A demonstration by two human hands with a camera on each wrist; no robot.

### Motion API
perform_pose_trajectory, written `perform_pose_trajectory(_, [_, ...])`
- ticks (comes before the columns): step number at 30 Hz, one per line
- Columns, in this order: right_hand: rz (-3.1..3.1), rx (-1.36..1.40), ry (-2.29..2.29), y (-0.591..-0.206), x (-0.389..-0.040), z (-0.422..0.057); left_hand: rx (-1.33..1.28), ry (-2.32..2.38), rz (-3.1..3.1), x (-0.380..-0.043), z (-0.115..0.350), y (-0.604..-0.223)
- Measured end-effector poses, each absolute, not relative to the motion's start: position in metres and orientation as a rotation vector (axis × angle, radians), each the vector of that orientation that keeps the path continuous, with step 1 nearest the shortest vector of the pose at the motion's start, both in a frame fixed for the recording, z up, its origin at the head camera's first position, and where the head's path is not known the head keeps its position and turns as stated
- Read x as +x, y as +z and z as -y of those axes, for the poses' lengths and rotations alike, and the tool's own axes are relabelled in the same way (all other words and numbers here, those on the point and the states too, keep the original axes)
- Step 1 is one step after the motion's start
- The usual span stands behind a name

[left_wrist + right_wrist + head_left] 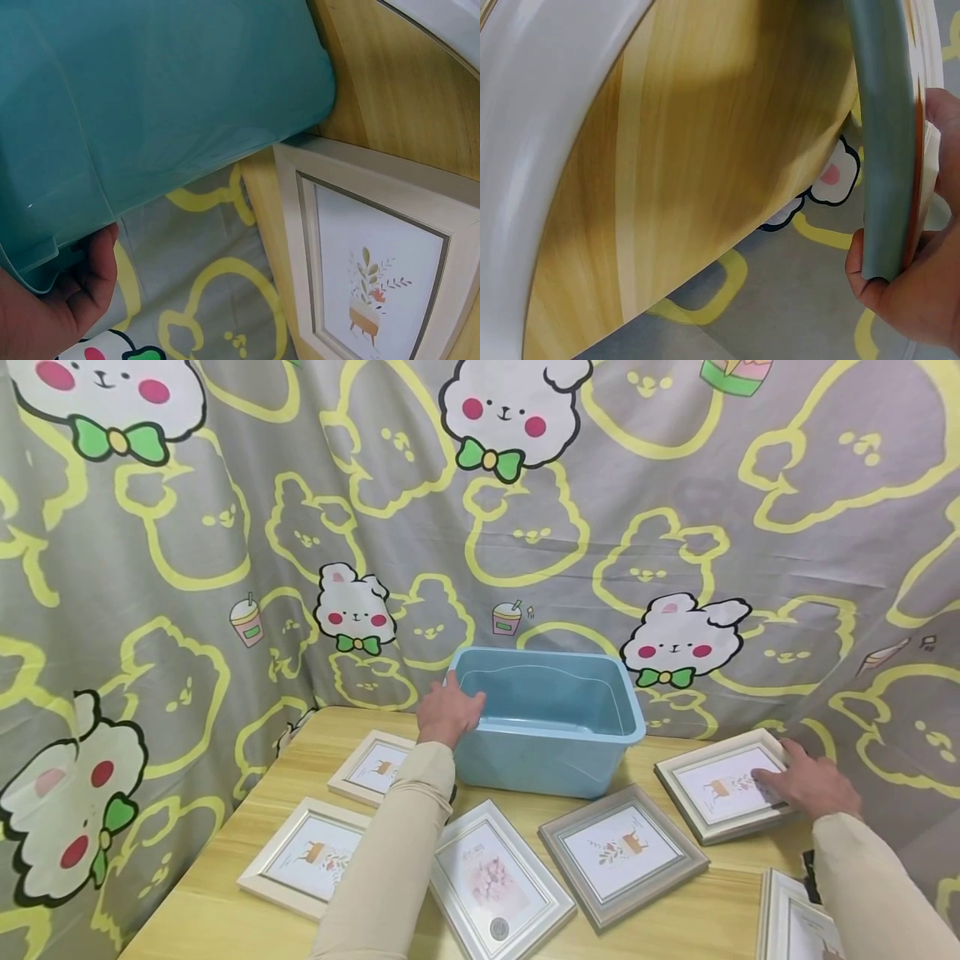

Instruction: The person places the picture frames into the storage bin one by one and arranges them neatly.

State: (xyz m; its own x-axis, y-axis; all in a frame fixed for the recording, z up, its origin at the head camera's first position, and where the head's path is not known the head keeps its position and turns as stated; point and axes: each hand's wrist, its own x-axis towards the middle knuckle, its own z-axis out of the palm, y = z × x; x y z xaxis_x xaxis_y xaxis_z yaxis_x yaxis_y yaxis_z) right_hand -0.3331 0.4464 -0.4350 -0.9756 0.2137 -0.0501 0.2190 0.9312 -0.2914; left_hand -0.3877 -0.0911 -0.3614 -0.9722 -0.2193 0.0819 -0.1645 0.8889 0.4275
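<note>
A light blue plastic bin (540, 768) stands at the back of the wooden table. My left hand (448, 710) holds its left rim; the left wrist view shows the fingers (101, 274) hooked under the lip. At the table's right side, my right hand (817, 783) grips a pale-edged picture frame (720, 789) by its right edge. From the right wrist, that frame appears edge-on, with a grey-green side (889, 157) and the fingers curled round it. It is tilted up, with shadow on the wood beneath.
Several more picture frames lie face up: two beige ones at left (307, 852) (367, 768), partly behind my left sleeve, a silver-white one (498, 881) bearing a round sticker, a grey-brown one (622, 852), and a white one (798, 918) at lower right. A cartoon-print curtain (420, 543) hangs behind.
</note>
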Motion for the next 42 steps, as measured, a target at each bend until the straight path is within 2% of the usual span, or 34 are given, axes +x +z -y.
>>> perform_pose_trajectory(42, [-3.350,0.235,-0.299,-0.416,-0.332,-0.420,0.278,-0.664,2.921,-0.385,0.092,-0.360])
